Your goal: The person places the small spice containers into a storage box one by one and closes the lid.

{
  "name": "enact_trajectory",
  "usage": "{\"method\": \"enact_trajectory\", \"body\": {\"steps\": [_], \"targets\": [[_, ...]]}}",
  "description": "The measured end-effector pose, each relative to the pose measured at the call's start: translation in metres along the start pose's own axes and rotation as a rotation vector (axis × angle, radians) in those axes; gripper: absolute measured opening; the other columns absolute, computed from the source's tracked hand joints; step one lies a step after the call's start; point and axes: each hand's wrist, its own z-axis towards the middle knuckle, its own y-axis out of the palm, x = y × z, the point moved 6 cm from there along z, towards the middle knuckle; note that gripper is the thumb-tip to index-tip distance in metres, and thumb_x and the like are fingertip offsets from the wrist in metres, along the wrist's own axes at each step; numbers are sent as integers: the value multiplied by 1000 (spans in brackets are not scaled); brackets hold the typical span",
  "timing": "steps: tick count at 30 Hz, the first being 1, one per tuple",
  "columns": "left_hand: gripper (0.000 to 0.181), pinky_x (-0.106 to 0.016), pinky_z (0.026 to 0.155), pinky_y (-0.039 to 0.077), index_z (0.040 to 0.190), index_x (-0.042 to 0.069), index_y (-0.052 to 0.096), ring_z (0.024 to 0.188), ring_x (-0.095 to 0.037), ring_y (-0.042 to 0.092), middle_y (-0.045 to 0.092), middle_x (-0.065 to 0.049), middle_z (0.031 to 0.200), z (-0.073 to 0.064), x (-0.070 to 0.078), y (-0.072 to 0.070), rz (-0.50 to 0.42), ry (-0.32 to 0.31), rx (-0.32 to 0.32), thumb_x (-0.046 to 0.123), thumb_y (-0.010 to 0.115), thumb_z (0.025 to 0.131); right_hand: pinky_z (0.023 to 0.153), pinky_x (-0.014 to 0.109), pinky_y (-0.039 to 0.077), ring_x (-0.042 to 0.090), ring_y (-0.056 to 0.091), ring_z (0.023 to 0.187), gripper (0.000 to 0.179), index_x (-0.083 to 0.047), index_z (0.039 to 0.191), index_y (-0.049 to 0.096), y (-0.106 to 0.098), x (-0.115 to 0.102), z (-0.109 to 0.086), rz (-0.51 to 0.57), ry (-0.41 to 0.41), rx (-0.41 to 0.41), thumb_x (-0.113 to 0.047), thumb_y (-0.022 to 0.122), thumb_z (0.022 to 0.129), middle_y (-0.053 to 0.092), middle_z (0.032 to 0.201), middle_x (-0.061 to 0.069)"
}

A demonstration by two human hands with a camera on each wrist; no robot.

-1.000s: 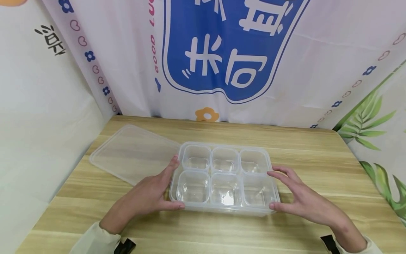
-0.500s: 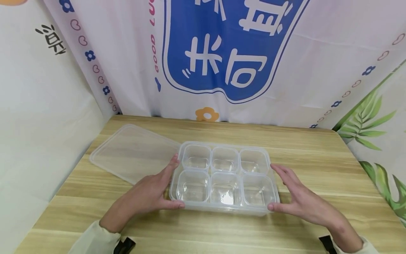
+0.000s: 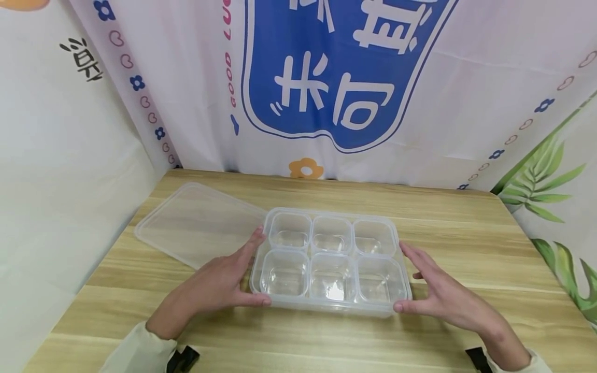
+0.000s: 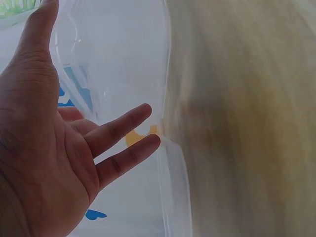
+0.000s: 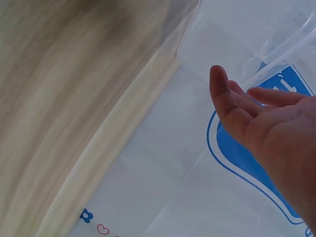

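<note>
In the head view, a clear plastic storage box (image 3: 326, 305) stands on the table, holding several small square clear tubs (image 3: 333, 277) in two rows. The tubs look empty. My left hand (image 3: 216, 285) spans the box's left end, thumb on the front rim and index fingertip at the left rim. At the opposite end is my right hand (image 3: 443, 295), its thumb at the front right corner and fingertips beside the right rim. The left wrist view shows spread, fairly straight fingers (image 4: 126, 126) alongside the box wall. Bent, relaxed fingers (image 5: 224, 96) appear near the box in the right wrist view.
A flat translucent lid (image 3: 196, 223) lies on the wooden table (image 3: 466, 238) left of the box, partly behind the left hand. A printed curtain (image 3: 200, 103) hangs at the table's far edge, and white cloth (image 3: 70, 181) borders the left side.
My right fingers have slid from over the right rim to just outside it, toward the back. My left hand, the box and the lid have stayed in place.
</note>
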Motion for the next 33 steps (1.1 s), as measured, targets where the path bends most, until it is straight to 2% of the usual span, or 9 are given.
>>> {"method": "enact_trajectory", "body": {"steps": [1, 6, 8, 11, 15, 19, 22, 27, 33], "targets": [[129, -52, 97, 52, 167, 13, 5, 120, -38, 63, 25, -15, 165, 0, -1, 0, -9, -7, -10, 82, 67, 76, 83, 60, 52, 42, 57, 114, 112, -13, 166, 16, 0, 0, 0, 3, 3, -3, -38, 88, 83, 28, 160, 22], [129, -57, 101, 49, 167, 18, 5, 120, -35, 63, 58, -19, 143, 1, -5, -3, -46, -33, -48, 79, 72, 74, 85, 59, 51, 38, 58, 113, 112, -12, 166, 15, 2, 0, -1, 9, 9, -12, -38, 87, 84, 30, 160, 22], [130, -57, 99, 49, 167, 17, 6, 120, -36, 63, 63, -18, 138, 1, -7, -6, -51, -31, -61, 78, 73, 74, 86, 59, 51, 37, 58, 113, 112, -11, 166, 14, 2, 0, 0, 10, 8, -14, -38, 86, 85, 30, 161, 22], [123, -57, 99, 50, 167, 19, 12, 119, -35, 63, 63, -15, 138, 1, -12, -12, -68, -30, -65, 74, 75, 76, 87, 59, 50, 35, 59, 112, 113, -11, 167, 12, 3, 0, 0, 13, 10, -19, -39, 86, 85, 29, 161, 22], [97, -60, 98, 49, 164, 21, 30, 118, -36, 63, 65, -14, 135, 3, -25, -23, -73, -53, -39, 67, 70, 88, 87, 59, 50, 34, 59, 111, 114, -12, 167, 11, 3, 0, 0, 9, 13, -17, -40, 85, 85, 28, 163, 22], [70, -59, 101, 47, 153, 14, 51, 123, -37, 61, 65, -14, 136, 9, -45, -33, -38, -79, 1, 57, 62, 98, 88, 57, 51, 32, 59, 111, 114, -14, 167, 10, 3, 1, 0, 3, 19, -16, -41, 85, 86, 28, 163, 22], [61, -57, 105, 44, 142, 7, 62, 125, -38, 59, 65, -16, 136, 12, -62, -41, 23, -88, 36, 51, 63, 100, 88, 55, 52, 31, 60, 110, 114, -14, 167, 10, 3, 1, -1, 0, 18, -19, -41, 85, 86, 28, 163, 22], [62, -59, 106, 42, 136, -1, 64, 127, -44, 55, 62, -24, 136, 11, -95, -58, 120, -147, 68, 49, 68, 98, 87, 53, 53, 29, 60, 109, 113, -16, 167, 11, 1, 2, -1, -13, 10, -19, -41, 85, 86, 30, 162, 21], [89, -65, 110, 33, 147, -8, 46, 137, -52, 39, 42, -35, 149, 12, -136, -74, 99, -295, 15, 61, 66, 95, 89, 46, 53, 29, 59, 111, 113, -11, 167, 11, 0, 3, 0, 8, -2, -21, -39, 85, 86, 31, 162, 21]]}}
